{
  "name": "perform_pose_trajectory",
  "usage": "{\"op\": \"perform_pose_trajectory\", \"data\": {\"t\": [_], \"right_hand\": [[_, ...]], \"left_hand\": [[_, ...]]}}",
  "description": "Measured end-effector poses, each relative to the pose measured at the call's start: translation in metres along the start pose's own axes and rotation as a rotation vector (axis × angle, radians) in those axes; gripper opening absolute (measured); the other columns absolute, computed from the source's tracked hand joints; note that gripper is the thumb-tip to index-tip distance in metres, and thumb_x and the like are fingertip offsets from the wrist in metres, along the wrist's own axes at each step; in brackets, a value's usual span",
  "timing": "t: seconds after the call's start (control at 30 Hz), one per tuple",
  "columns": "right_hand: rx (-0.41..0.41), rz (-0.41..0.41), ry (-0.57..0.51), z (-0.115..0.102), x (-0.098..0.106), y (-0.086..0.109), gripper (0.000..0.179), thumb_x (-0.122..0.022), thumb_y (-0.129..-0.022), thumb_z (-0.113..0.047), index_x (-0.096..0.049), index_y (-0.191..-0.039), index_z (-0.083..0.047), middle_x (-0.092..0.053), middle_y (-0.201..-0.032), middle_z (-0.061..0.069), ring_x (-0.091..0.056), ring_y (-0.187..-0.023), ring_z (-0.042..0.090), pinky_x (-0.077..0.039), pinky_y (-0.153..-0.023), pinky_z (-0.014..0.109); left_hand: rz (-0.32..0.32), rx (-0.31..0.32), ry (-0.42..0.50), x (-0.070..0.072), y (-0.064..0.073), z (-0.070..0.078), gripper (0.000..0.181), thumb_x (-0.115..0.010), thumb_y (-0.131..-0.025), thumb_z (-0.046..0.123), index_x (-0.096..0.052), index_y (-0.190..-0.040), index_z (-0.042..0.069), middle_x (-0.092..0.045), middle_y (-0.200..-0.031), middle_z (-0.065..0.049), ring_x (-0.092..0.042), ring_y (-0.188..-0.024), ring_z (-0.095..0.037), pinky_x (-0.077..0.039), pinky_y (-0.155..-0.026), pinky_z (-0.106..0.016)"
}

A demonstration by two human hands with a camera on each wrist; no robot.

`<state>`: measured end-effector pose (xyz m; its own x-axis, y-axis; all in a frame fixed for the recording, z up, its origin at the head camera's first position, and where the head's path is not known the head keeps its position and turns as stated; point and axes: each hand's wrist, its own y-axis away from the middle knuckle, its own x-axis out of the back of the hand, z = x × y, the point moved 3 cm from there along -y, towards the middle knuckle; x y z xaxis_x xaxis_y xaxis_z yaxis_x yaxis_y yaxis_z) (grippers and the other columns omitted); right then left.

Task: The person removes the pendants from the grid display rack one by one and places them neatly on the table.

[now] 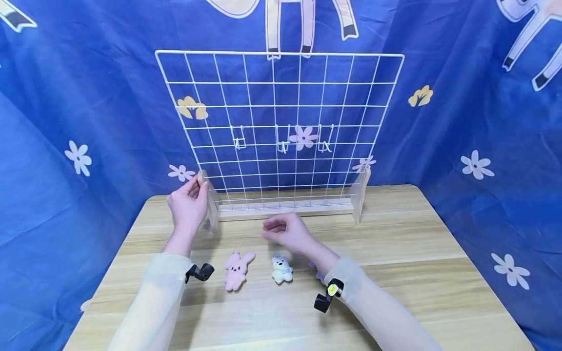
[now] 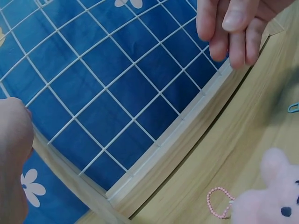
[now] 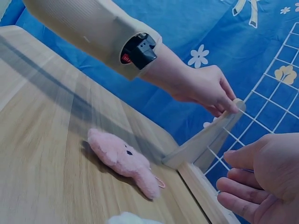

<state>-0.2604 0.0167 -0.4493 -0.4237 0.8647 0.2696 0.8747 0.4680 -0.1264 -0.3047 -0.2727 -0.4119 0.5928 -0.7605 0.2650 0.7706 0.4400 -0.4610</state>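
Note:
A white wire grid panel [image 1: 285,105] stands in a wooden stand [image 1: 285,209] at the back of the table. My left hand [image 1: 189,200] pinches the rounded top of the stand's left upright [image 3: 239,105] between thumb and fingers. In front of the stand's base my right hand [image 1: 290,234] hovers with loosely bent fingers, holding nothing. On the table below lie a pink plush rabbit [image 1: 236,271] with a pink bead loop [image 2: 218,201] and a white plush bear [image 1: 282,269]. My right forearm mostly covers a purple plush [image 1: 319,275].
Three white wire hooks, the left hook [image 1: 239,142], middle hook [image 1: 283,146] and right hook [image 1: 325,146], hang on the grid. A blue patterned curtain [image 1: 88,97] surrounds the wooden table [image 1: 417,253] at the back and sides.

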Motion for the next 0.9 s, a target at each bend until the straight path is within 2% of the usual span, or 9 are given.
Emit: {"op": "perform_pose_trajectory", "data": {"t": [0.17, 0.43, 0.77, 0.9], "right_hand": [[0.009, 0.002, -0.001, -0.003, 0.006, 0.005, 0.027, -0.082, -0.093, -0.006, -0.075, -0.117, 0.005, -0.076, -0.111, 0.021, -0.074, -0.092, 0.017, -0.064, -0.085, 0.026], [0.015, 0.032, 0.013, -0.006, 0.017, 0.01, 0.028, -0.082, -0.092, -0.007, -0.075, -0.117, 0.005, -0.077, -0.111, 0.018, -0.074, -0.092, 0.017, -0.064, -0.085, 0.027], [0.039, 0.054, -0.011, -0.009, 0.03, 0.014, 0.027, -0.08, -0.094, -0.006, -0.074, -0.117, 0.007, -0.077, -0.111, 0.019, -0.075, -0.095, 0.022, -0.065, -0.085, 0.029], [0.051, 0.074, -0.009, -0.012, 0.035, 0.015, 0.026, -0.08, -0.095, -0.006, -0.075, -0.116, 0.007, -0.078, -0.108, 0.015, -0.075, -0.094, 0.021, -0.065, -0.085, 0.03]], "left_hand": [[0.003, -0.008, 0.023, 0.002, 0.002, -0.002, 0.037, -0.075, -0.098, 0.012, -0.071, -0.133, 0.001, -0.072, -0.121, -0.023, -0.073, -0.11, -0.033, -0.059, -0.089, -0.017], [0.003, -0.023, 0.065, 0.003, 0.003, -0.005, 0.033, -0.074, -0.099, 0.009, -0.072, -0.129, -0.002, -0.073, -0.119, -0.024, -0.074, -0.109, -0.033, -0.059, -0.089, -0.017], [0.021, -0.041, 0.043, 0.01, 0.007, -0.002, 0.031, -0.074, -0.099, 0.012, -0.074, -0.127, -0.002, -0.075, -0.118, -0.022, -0.075, -0.107, -0.028, -0.06, -0.089, -0.017], [0.036, -0.043, 0.054, 0.016, 0.009, 0.0, 0.03, -0.075, -0.099, 0.011, -0.075, -0.125, -0.004, -0.075, -0.117, -0.022, -0.076, -0.106, -0.027, -0.059, -0.089, -0.017]]}}
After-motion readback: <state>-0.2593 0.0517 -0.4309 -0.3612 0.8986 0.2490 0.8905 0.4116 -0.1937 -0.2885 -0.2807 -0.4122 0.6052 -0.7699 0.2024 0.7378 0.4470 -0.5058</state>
